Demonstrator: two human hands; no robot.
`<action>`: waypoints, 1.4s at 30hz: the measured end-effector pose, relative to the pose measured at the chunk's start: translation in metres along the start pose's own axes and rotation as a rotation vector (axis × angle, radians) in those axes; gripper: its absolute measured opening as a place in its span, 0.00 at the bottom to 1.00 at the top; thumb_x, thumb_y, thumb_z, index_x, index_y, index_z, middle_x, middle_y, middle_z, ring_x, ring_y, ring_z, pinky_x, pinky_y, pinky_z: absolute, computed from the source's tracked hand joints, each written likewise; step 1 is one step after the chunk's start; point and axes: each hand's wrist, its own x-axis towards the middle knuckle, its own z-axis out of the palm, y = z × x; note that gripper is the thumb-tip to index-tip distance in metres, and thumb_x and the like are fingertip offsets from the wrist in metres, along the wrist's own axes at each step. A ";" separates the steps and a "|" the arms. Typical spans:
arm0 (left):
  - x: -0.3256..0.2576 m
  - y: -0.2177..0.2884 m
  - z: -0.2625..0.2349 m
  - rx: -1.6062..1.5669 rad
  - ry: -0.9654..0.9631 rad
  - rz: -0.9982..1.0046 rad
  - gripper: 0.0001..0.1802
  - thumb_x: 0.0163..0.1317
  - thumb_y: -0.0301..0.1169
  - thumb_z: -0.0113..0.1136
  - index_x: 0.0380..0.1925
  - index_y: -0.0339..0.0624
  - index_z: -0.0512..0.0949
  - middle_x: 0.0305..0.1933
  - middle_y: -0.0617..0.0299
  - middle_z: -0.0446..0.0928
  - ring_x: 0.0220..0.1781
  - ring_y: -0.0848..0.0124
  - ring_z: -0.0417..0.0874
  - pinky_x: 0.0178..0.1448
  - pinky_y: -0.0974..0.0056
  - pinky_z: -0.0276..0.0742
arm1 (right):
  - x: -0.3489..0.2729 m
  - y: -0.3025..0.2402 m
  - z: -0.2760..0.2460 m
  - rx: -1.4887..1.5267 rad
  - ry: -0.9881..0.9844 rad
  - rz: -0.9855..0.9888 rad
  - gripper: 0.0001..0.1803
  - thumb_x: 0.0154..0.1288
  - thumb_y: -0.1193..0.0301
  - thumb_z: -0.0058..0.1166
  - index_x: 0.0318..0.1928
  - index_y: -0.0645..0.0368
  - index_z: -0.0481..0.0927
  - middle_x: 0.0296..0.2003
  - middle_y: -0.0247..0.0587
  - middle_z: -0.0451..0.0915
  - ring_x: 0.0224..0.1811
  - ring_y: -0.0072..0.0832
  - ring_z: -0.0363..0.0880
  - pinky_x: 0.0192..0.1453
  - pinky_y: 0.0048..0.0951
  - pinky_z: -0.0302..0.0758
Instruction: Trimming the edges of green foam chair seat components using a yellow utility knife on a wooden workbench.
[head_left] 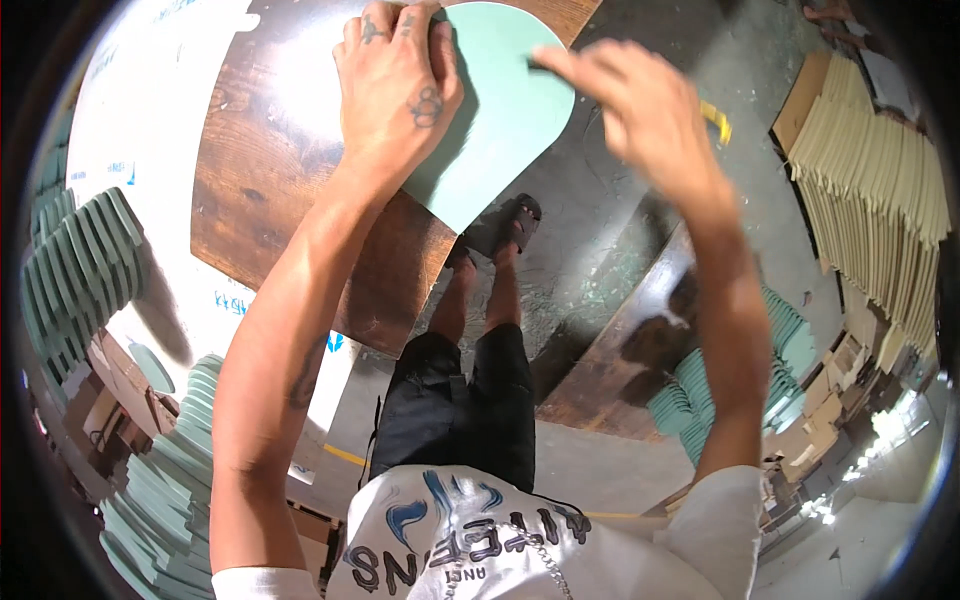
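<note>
A flat pale green sheet with a rounded far end and a pointed near corner lies on the brown wood-grain table, its right side sticking out past the edge. My left hand is closed at its left side, fingers bent and holding it down. Over the right rim of the sheet, my right hand is closed on a small dark object pinched at the fingertips. Motion blurs this hand, and the object's kind cannot be made out.
The wood-grain tabletop rests beside a white printed surface. Stacks of green pieces stand at left, more green pieces at lower right. A tall cream stack rises at right. A yellow curved object is beyond my right hand.
</note>
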 end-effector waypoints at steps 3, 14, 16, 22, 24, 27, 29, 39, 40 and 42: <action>-0.003 -0.006 -0.001 0.007 0.034 0.019 0.12 0.66 0.23 0.57 0.49 0.33 0.75 0.43 0.42 0.74 0.45 0.44 0.77 0.48 0.46 0.75 | -0.048 -0.077 0.012 0.082 -0.054 0.108 0.33 0.61 0.83 0.53 0.64 0.39 0.84 0.37 0.37 0.81 0.39 0.30 0.78 0.41 0.36 0.71; -0.001 -0.010 0.000 0.017 0.023 0.026 0.11 0.67 0.23 0.56 0.48 0.33 0.75 0.44 0.42 0.72 0.47 0.44 0.75 0.52 0.46 0.72 | -0.042 -0.111 0.012 0.009 -0.045 0.279 0.34 0.57 0.82 0.57 0.65 0.42 0.82 0.34 0.38 0.77 0.35 0.36 0.75 0.39 0.37 0.72; -0.001 -0.006 0.003 0.028 -0.006 0.008 0.11 0.67 0.22 0.56 0.48 0.33 0.75 0.44 0.43 0.72 0.46 0.46 0.75 0.51 0.45 0.72 | -0.069 -0.161 0.011 0.339 -0.129 0.296 0.35 0.57 0.83 0.58 0.66 0.41 0.81 0.34 0.39 0.76 0.36 0.37 0.76 0.41 0.40 0.75; -0.009 -0.024 -0.013 -0.047 0.146 0.204 0.26 0.73 0.41 0.59 0.68 0.44 0.74 0.63 0.41 0.72 0.63 0.50 0.75 0.70 0.45 0.71 | -0.042 -0.122 0.005 1.045 0.240 1.090 0.23 0.81 0.76 0.46 0.72 0.62 0.70 0.50 0.43 0.85 0.39 0.25 0.85 0.43 0.26 0.82; -0.039 -0.017 -0.037 0.115 0.154 0.018 0.32 0.72 0.35 0.60 0.72 0.35 0.64 0.64 0.34 0.67 0.63 0.44 0.75 0.67 0.43 0.71 | -0.025 -0.086 0.011 1.213 0.447 1.002 0.20 0.81 0.75 0.47 0.68 0.65 0.71 0.44 0.42 0.85 0.38 0.24 0.85 0.42 0.26 0.81; -0.083 0.013 -0.069 -0.027 -0.068 -0.513 0.39 0.75 0.40 0.57 0.77 0.33 0.55 0.64 0.31 0.63 0.59 0.45 0.77 0.61 0.43 0.78 | -0.009 -0.073 0.006 1.220 0.294 0.953 0.17 0.80 0.75 0.49 0.65 0.63 0.74 0.39 0.38 0.84 0.38 0.22 0.85 0.41 0.25 0.80; -0.090 0.025 -0.076 -0.021 -0.245 -0.645 0.43 0.75 0.46 0.57 0.77 0.29 0.52 0.62 0.33 0.65 0.63 0.43 0.76 0.63 0.43 0.79 | -0.017 -0.088 0.007 1.179 0.250 0.976 0.17 0.79 0.75 0.49 0.64 0.61 0.75 0.37 0.39 0.84 0.37 0.23 0.85 0.40 0.26 0.80; -0.049 -0.007 -0.043 0.099 -0.211 -0.206 0.41 0.71 0.53 0.61 0.74 0.38 0.66 0.70 0.37 0.69 0.73 0.45 0.69 0.74 0.38 0.67 | -0.060 -0.182 -0.003 1.497 0.186 0.857 0.19 0.80 0.75 0.50 0.66 0.64 0.72 0.43 0.46 0.88 0.36 0.25 0.88 0.40 0.30 0.83; -0.049 -0.008 -0.035 0.204 -0.211 -0.121 0.40 0.71 0.53 0.61 0.73 0.39 0.67 0.70 0.39 0.69 0.73 0.48 0.68 0.76 0.39 0.65 | -0.063 -0.172 0.001 1.436 0.290 0.929 0.20 0.79 0.77 0.49 0.67 0.63 0.73 0.41 0.47 0.88 0.39 0.27 0.88 0.44 0.32 0.84; -0.049 -0.006 -0.024 0.158 -0.181 0.001 0.34 0.75 0.54 0.56 0.70 0.41 0.70 0.67 0.45 0.70 0.69 0.49 0.69 0.73 0.40 0.65 | -0.062 -0.139 0.006 1.010 0.289 0.957 0.21 0.76 0.81 0.49 0.66 0.59 0.77 0.40 0.50 0.88 0.41 0.32 0.89 0.47 0.35 0.85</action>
